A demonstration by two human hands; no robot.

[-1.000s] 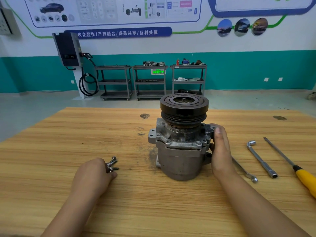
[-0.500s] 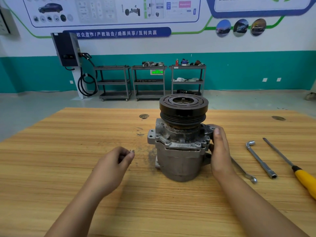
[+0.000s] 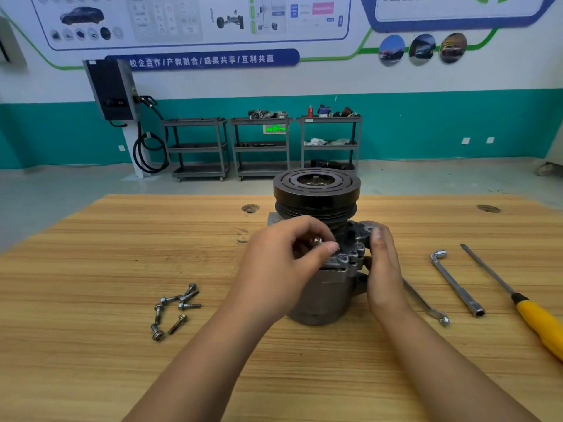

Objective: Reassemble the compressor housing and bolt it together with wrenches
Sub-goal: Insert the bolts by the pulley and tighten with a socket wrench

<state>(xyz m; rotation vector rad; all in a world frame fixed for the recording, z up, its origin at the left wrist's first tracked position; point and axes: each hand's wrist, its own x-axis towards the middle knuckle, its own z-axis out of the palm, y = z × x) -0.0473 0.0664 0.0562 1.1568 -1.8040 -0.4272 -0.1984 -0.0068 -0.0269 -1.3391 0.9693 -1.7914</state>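
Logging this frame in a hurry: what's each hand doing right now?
Left hand: pinches a bolt over the compressor.
Right hand: open, fingers flat against the compressor's side.

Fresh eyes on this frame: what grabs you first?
The compressor, black pulley on top, stands upright in the middle of the table; the left hand pinches a bolt at its flange and the right hand rests against its right side. Loose bolts lie scattered to its left. A socket wrench and a yellow-handled screwdriver lie to its right.
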